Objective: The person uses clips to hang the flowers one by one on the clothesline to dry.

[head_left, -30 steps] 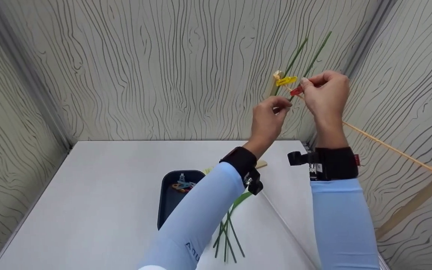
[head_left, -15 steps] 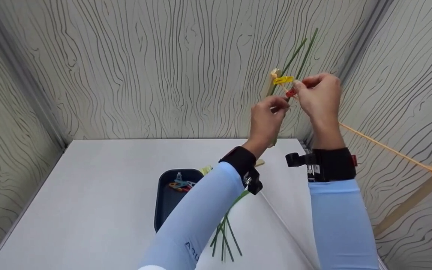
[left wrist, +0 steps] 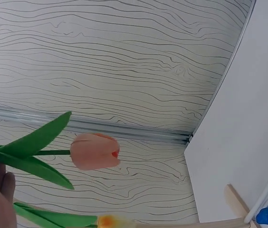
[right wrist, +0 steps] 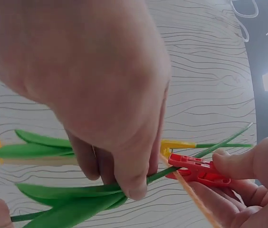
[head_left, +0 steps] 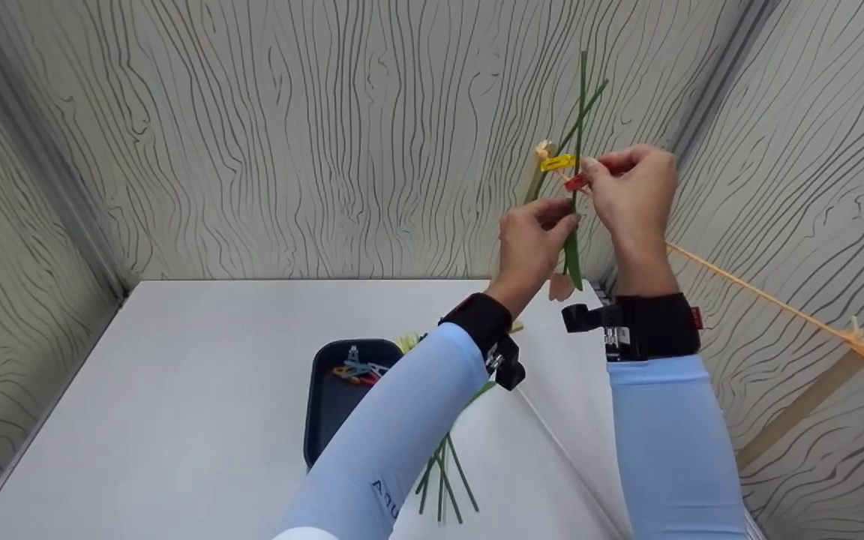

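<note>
1. In the head view's upper right, the left hand [head_left: 529, 240] pinches the pink tulip [left wrist: 93, 152] by its stem; the bloom hangs below that grip.
2. The right hand [head_left: 638, 195] pinches a red plastic clip [right wrist: 193, 165] at the stem and orange cord [right wrist: 198, 201].
3. Smooth leaves, rounded bloom; long axis near vertical, bloom downward.

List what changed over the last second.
Head view: the tulip stem swung left from a rightward lean to nearly upright, now crossing the other stem; its pink bloom came into view below the left hand. Nothing newly gripped or released: left hand still pinches the tulip stem, right hand the red clip. Yellow clip stayed put.
</note>
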Available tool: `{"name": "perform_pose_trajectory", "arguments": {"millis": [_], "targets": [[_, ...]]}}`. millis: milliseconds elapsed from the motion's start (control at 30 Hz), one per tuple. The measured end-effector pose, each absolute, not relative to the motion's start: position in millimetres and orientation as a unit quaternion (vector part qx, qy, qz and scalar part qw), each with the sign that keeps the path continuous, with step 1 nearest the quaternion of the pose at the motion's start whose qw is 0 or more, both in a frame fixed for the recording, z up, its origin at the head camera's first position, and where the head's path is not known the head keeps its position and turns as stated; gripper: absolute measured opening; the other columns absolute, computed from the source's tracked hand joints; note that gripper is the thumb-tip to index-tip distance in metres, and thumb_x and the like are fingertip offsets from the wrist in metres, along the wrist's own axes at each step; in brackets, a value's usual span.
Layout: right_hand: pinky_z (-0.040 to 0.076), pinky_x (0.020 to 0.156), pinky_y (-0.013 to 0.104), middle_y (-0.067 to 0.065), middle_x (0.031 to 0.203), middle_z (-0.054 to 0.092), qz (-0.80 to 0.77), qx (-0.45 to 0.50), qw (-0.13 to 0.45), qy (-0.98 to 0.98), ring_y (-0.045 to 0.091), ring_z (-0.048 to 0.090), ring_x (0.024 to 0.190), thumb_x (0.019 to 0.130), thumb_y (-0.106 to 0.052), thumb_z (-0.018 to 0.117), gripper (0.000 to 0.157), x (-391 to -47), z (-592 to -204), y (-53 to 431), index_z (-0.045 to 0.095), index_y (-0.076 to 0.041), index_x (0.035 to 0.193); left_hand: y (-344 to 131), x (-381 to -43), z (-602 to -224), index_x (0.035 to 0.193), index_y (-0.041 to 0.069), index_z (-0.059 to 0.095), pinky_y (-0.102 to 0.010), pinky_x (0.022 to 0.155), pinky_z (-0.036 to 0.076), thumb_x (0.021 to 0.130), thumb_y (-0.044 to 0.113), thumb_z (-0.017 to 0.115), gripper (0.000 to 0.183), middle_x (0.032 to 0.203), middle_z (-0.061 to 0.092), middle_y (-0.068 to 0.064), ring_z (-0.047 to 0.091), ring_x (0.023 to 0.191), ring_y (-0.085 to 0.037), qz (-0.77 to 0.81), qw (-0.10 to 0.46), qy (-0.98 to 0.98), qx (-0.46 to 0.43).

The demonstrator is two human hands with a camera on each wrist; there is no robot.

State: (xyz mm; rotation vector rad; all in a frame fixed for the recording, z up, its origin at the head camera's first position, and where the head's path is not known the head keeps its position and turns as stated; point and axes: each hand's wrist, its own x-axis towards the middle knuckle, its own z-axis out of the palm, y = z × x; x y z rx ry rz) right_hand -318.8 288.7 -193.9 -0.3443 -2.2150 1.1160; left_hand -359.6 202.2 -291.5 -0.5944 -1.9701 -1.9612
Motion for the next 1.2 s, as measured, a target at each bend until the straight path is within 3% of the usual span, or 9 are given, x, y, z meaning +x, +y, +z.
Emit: {"name": "perform_pose_trajectory", "arguments": {"millis": [200, 333, 467, 633, 933, 1200], "targets": [[0.050, 0.066, 0.013, 0.014, 0.114, 0.080, 0.400, -0.134, 0.334, -0.843, 0.004, 0.065, 0.085, 0.103, -0.020, 0.076, 0.022, -317.9, -198.5, 287.3, 0.082, -0.002, 0.116, 200.0, -357.8, -291.9, 0.122, 0.003, 0.082, -0.010, 0.083, 0.058, 0.101, 0.007, 0.077, 0.022, 0.116, 0.084, -0.012, 0.080, 0.105, -0.018, -0.685, 0.150, -0.685, -0.198], [0.051, 0.066, 0.013, 0.018, 0.120, 0.080, 0.381, -0.139, 0.328, -0.853, 0.012, 0.069, 0.091, 0.103, -0.021, 0.077, 0.025, -315.0, -196.9, 284.7, 0.081, -0.003, 0.119, 198.4, -358.1, -292.6, 0.123, 0.002, 0.081, -0.015, 0.091, 0.062, 0.101, 0.006, 0.076, 0.022, 0.118, 0.083, -0.013, 0.079, 0.108, -0.019, -0.677, 0.157, -0.691, -0.199], [0.055, 0.076, 0.023, 0.019, 0.127, 0.077, 0.362, -0.137, 0.305, -0.870, 0.024, 0.072, 0.106, 0.104, -0.025, 0.076, 0.032, -312.7, -195.6, 283.8, 0.078, -0.002, 0.126, 196.5, -359.5, -296.3, 0.124, 0.003, 0.080, -0.024, 0.102, 0.063, 0.103, 0.007, 0.074, 0.022, 0.120, 0.081, -0.012, 0.078, 0.114, -0.020, -0.669, 0.162, -0.697, -0.203], [0.057, 0.089, 0.037, 0.022, 0.130, 0.072, 0.348, -0.130, 0.279, -0.885, 0.033, 0.069, 0.116, 0.104, -0.025, 0.075, 0.036, -308.7, -195.2, 285.2, 0.073, 0.001, 0.128, 193.0, -359.1, -303.5, 0.128, 0.008, 0.079, -0.020, 0.106, 0.059, 0.104, 0.011, 0.073, 0.024, 0.125, 0.081, -0.008, 0.075, 0.119, -0.017, -0.653, 0.157, -0.711, -0.209], [0.057, 0.095, 0.038, 0.021, 0.132, 0.068, 0.350, -0.123, 0.262, -0.891, 0.032, 0.066, 0.117, 0.103, -0.025, 0.074, 0.039, -312.2, -194.8, 291.0, 0.067, 0.000, 0.131, 174.9, -353.6, -312.6, 0.127, 0.009, 0.078, -0.020, 0.109, 0.057, 0.106, 0.015, 0.071, 0.023, 0.126, 0.080, -0.007, 0.075, 0.122, -0.018, -0.672, 0.150, -0.697, -0.202], [0.058, 0.102, 0.042, 0.021, 0.141, 0.067, 0.356, -0.133, 0.257, -0.889, 0.034, 0.065, 0.128, 0.104, -0.025, 0.072, 0.044, -314.8, -192.6, 299.5, 0.063, -0.001, 0.140, 148.8, -354.2, -319.2, 0.126, 0.005, 0.077, -0.023, 0.108, 0.059, 0.105, 0.013, 0.072, 0.022, 0.124, 0.080, -0.010, 0.075, 0.120, -0.020, -0.670, 0.166, -0.694, -0.207]]}}
